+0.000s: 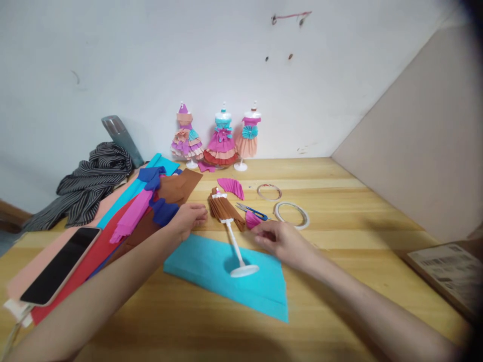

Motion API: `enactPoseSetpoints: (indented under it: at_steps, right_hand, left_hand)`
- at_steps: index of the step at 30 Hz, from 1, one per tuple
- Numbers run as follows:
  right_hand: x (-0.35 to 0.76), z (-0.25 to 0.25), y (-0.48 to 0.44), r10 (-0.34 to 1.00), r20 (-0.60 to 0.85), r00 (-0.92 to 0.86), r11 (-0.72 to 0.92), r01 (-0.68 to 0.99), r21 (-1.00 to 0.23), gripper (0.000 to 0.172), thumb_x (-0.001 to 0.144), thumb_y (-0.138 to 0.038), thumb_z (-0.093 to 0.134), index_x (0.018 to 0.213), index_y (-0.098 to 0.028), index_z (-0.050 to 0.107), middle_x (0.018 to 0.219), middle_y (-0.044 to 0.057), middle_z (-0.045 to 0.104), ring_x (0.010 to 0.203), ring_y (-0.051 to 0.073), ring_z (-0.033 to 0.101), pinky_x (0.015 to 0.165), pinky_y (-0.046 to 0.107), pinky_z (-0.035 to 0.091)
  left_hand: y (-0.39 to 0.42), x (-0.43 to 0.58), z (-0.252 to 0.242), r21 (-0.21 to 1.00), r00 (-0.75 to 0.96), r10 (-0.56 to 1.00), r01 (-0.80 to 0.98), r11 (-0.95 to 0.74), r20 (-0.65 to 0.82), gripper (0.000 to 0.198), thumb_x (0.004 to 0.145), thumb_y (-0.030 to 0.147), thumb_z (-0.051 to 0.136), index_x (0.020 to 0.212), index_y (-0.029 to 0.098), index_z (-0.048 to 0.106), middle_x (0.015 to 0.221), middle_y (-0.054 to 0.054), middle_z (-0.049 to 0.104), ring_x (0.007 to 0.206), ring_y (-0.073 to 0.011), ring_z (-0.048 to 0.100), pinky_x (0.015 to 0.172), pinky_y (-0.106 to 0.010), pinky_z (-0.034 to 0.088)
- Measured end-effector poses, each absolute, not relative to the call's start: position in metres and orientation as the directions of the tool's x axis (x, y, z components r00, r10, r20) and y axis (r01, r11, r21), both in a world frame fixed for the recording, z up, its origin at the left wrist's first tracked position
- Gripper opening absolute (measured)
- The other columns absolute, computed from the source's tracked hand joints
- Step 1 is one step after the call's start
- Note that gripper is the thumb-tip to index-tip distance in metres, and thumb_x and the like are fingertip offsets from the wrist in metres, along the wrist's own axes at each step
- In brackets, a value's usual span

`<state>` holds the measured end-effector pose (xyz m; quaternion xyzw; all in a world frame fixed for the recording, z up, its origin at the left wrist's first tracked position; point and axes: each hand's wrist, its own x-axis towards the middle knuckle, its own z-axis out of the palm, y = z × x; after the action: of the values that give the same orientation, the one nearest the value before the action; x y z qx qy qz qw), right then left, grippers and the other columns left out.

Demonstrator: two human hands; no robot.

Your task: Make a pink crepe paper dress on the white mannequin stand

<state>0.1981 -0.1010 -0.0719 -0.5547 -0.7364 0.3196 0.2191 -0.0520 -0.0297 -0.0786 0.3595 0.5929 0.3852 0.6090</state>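
Observation:
A small white dress-form stand point(234, 244) lies tilted on a folded sheet of turquoise crepe paper point(222, 281), its round base towards me. Pleated brown crepe paper point(223, 207) wraps its body. To the left of the stand is my left hand point(191, 218), fingers loosely bent and apart from the brown paper, with nothing visible in them. My right hand point(277, 240) hovers at the right, its fingertips close to the brown paper's lower corner and a pink pleated piece point(252, 219); its fingers look loosely curled and seem to hold nothing. Behind it lie blue thread snips point(256, 212).
Two tape rolls point(292, 216) lie right of the snips, and a pink pleated strip point(232, 187) behind the stand. Three dressed miniature forms point(222, 136) stand against the wall. Coloured crepe papers point(130, 213), a phone point(60, 266) and striped cloth point(94, 178) fill the left; a cardboard box point(449, 271) sits right.

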Motion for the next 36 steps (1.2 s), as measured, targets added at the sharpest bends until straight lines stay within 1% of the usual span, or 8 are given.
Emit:
enactPoseSetpoints:
  at_steps: [2,4,7,12,17,20,27,36]
  right_hand:
    - [0.195,-0.072,-0.091,0.974,-0.027,-0.225,0.092,0.503,-0.859,0.015,0.076,-0.026,0.061,0.079,-0.015,0.071,0.069,0.004,0.069,0.061,0.016,0.057,0.056,0.026,0.039]
    - [0.193,-0.071,-0.076,0.980,-0.108,-0.170,-0.056,0.283,-0.958,0.016,0.073,-0.024,0.064,0.084,-0.015,0.070,0.068,0.003,0.068,0.058,0.013,0.057,0.056,0.024,0.042]
    - [0.190,-0.071,-0.050,0.943,-0.297,-0.148,-0.281,0.123,-0.952,0.019,0.070,-0.021,0.066,0.088,-0.014,0.068,0.053,-0.002,0.060,0.044,0.009,0.048,0.045,0.020,0.036]
    - [0.187,-0.087,-0.012,0.895,-0.415,-0.164,-0.380,0.210,-0.901,0.012,0.070,-0.015,0.066,0.081,-0.012,0.067,0.041,-0.004,0.055,0.030,0.005,0.036,0.032,0.018,0.024]
    - [0.177,-0.090,0.009,0.883,-0.431,-0.188,-0.360,0.319,-0.877,0.005,0.068,-0.008,0.065,0.068,-0.014,0.066,0.053,-0.002,0.065,0.031,0.004,0.044,0.030,0.016,0.027]
    - [0.169,-0.087,0.017,0.881,-0.424,-0.212,-0.335,0.355,-0.873,0.012,0.070,-0.009,0.064,0.059,-0.014,0.064,0.047,-0.004,0.059,0.031,0.003,0.042,0.031,0.015,0.026]
    - [0.164,-0.091,0.024,0.880,-0.413,-0.236,-0.304,0.389,-0.870,0.020,0.074,-0.011,0.061,0.054,-0.014,0.060,0.044,-0.005,0.054,0.030,0.003,0.040,0.032,0.016,0.026]
    - [0.159,-0.093,0.023,0.866,-0.430,-0.254,-0.319,0.380,-0.868,0.028,0.078,-0.018,0.061,0.051,-0.017,0.052,0.038,-0.007,0.044,0.031,0.005,0.040,0.034,0.018,0.026]
  left_hand:
    - [-0.027,-0.049,-0.079,0.895,-0.022,0.896,-0.056,0.442,-0.444,0.014,0.067,0.008,0.076,0.069,0.011,0.062,0.062,-0.002,0.065,0.055,-0.0083,0.059,0.059,-0.021,0.048]
    - [-0.023,-0.047,-0.079,0.892,-0.037,0.892,-0.064,0.447,-0.450,0.014,0.066,0.005,0.075,0.067,0.011,0.062,0.059,-0.002,0.065,0.052,-0.0084,0.059,0.057,-0.021,0.048]
    - [-0.019,-0.045,-0.079,0.882,-0.039,0.882,-0.067,0.467,-0.470,0.015,0.065,0.006,0.076,0.064,0.010,0.062,0.056,-0.003,0.064,0.047,-0.0085,0.057,0.052,-0.021,0.046]
    - [-0.016,-0.040,-0.081,0.864,-0.011,0.866,-0.067,0.499,-0.500,0.016,0.067,0.015,0.078,0.063,0.009,0.064,0.056,-0.002,0.063,0.045,-0.0073,0.055,0.046,-0.019,0.043]
    - [-0.010,-0.037,-0.083,0.836,0.028,0.838,-0.051,0.546,-0.545,0.022,0.069,0.024,0.080,0.062,0.009,0.065,0.057,-0.003,0.063,0.046,-0.0075,0.056,0.045,-0.019,0.044]
    - [-0.004,-0.036,-0.084,0.816,0.045,0.816,-0.030,0.578,-0.576,0.024,0.069,0.026,0.080,0.064,0.008,0.067,0.058,-0.005,0.065,0.046,-0.0080,0.056,0.045,-0.019,0.045]
    - [0.001,-0.037,-0.083,0.790,0.078,0.788,-0.001,0.613,-0.611,0.022,0.072,0.026,0.079,0.065,0.007,0.070,0.060,-0.006,0.066,0.047,-0.0083,0.057,0.045,-0.018,0.045]
    - [-0.003,-0.034,-0.083,0.793,0.081,0.790,-0.002,0.609,-0.607,0.023,0.062,0.025,0.085,0.067,0.007,0.072,0.061,-0.005,0.067,0.048,-0.0073,0.056,0.045,-0.018,0.044]
